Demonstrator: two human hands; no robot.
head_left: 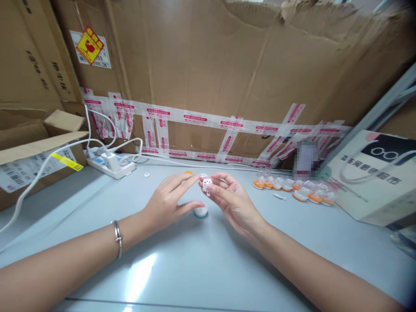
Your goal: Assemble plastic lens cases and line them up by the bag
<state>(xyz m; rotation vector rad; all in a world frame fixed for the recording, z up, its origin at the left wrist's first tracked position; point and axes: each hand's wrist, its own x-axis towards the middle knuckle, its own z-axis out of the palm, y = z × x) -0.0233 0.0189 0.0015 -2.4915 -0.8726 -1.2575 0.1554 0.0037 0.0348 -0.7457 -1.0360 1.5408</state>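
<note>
Near the middle of the table, my right hand [232,197] pinches a small white plastic part with holes [207,185] between thumb and fingers. My left hand [170,197] reaches in from the other side with fingers stretched out, its fingertips close to that part; whether they touch it I cannot tell. Just under the left thumb stands a small round white container with a green base [200,211], partly covered by the thumb. An orange piece [188,173] peeks out behind the left fingers.
Several clear containers with orange bases [300,195] are grouped at the right, beside a small white piece [279,196] and a paper bag [367,182]. A power strip [112,167] with white cables lies left, near an open box [42,160]. Taped cardboard [201,56] walls the back.
</note>
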